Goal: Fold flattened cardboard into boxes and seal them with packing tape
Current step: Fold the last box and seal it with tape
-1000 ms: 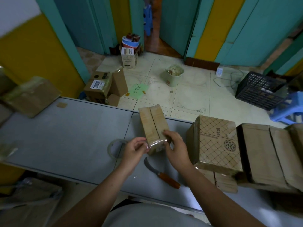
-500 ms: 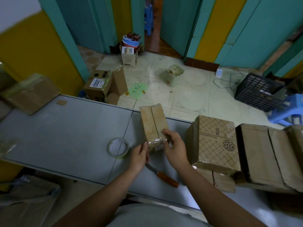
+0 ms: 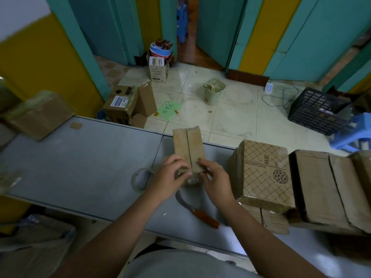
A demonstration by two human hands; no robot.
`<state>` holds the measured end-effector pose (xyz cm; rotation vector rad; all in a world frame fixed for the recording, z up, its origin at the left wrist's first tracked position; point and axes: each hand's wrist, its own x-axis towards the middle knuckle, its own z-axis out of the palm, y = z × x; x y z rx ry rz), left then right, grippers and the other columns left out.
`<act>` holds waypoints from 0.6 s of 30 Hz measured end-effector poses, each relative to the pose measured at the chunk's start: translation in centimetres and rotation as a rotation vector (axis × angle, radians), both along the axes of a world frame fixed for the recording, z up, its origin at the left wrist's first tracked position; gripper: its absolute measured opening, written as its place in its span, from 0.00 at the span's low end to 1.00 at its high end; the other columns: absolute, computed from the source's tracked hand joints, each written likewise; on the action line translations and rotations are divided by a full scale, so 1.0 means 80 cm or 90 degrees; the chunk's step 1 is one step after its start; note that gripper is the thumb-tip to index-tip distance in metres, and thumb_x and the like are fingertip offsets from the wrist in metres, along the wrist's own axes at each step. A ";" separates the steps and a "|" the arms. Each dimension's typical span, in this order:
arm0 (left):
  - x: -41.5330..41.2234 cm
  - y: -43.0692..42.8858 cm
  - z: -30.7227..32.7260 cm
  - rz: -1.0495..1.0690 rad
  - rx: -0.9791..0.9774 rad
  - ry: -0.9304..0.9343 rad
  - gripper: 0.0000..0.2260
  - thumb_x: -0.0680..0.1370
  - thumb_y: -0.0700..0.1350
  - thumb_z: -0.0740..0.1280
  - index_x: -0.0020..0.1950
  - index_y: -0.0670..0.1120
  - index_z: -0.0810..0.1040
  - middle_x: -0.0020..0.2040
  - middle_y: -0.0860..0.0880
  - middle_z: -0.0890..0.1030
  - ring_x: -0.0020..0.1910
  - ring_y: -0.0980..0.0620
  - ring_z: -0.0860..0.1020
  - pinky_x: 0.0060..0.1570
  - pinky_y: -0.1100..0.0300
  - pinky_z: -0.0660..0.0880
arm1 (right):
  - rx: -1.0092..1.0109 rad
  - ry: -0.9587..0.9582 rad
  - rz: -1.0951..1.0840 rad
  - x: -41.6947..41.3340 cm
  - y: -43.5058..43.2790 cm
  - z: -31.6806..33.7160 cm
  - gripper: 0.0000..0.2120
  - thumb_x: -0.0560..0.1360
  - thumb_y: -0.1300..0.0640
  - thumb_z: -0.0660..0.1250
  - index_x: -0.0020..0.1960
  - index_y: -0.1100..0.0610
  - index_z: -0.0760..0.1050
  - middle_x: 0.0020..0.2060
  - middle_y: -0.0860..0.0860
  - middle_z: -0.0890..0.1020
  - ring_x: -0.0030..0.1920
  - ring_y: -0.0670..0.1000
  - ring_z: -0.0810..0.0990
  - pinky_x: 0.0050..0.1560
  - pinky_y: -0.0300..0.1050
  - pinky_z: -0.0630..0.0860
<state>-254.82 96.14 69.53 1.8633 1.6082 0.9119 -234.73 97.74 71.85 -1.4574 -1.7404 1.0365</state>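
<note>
A small brown cardboard box stands on the grey table, its two top flaps meeting in a seam down the middle. My left hand presses on its near left corner, fingers curled over the edge. My right hand holds the near right side, fingers on the right flap. A roll of clear packing tape lies flat on the table just left of my left hand, partly hidden by it. Tape on the near end of the box is hard to make out.
A knife with an orange handle lies near the table's front edge under my hands. Patterned and plain folded boxes crowd the right. A taped box sits far left. Floor beyond holds a bin, cartons and a black crate.
My left hand rose from the box's near end onto its top left corner. The right hand stayed on the right side. The box barely moved.
</note>
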 end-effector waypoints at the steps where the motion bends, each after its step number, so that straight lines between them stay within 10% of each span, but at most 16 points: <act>1: 0.001 0.003 0.000 -0.035 0.007 0.035 0.06 0.79 0.53 0.74 0.55 0.56 0.82 0.58 0.62 0.74 0.62 0.61 0.72 0.66 0.59 0.73 | 0.012 -0.012 0.006 0.001 0.002 -0.002 0.21 0.78 0.72 0.69 0.67 0.56 0.81 0.65 0.50 0.80 0.67 0.50 0.77 0.71 0.52 0.75; 18: 0.004 -0.007 -0.023 0.018 0.117 -0.018 0.09 0.76 0.37 0.78 0.56 0.42 0.87 0.61 0.48 0.82 0.64 0.55 0.78 0.69 0.57 0.76 | -0.031 0.156 -0.128 0.016 -0.008 -0.020 0.15 0.75 0.70 0.74 0.56 0.54 0.84 0.60 0.45 0.84 0.61 0.39 0.82 0.62 0.36 0.78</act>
